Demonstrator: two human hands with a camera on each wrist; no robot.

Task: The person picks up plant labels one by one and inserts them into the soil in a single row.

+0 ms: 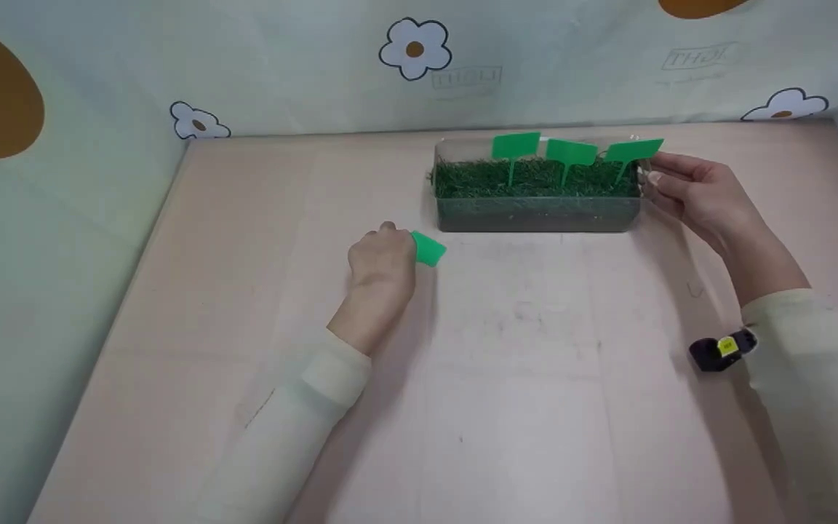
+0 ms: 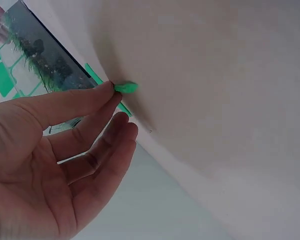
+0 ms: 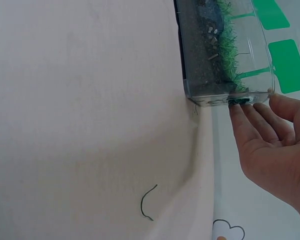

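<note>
In the head view my left hand (image 1: 382, 266) holds a green plant label (image 1: 429, 249) in front of the box's left end. The left wrist view shows thumb and forefinger pinching the label's green stem (image 2: 126, 88), other fingers loosely bent. At the back stands a clear plastic box (image 1: 539, 215) with dark soil and green grass (image 1: 473, 178). Three green labels stand upright in the grass: left (image 1: 516, 145), middle (image 1: 572, 152), right (image 1: 633, 150). My right hand (image 1: 710, 196) touches the box's right end, its fingers fairly straight against the end wall and the thumb near the rim.
The box stands on a pale table (image 1: 521, 407) near a back wall covering (image 1: 302, 65) printed with flowers. A dark curved thread (image 3: 142, 204) lies on the table to the right of the box. A small black device (image 1: 723, 351) sits at the right wrist.
</note>
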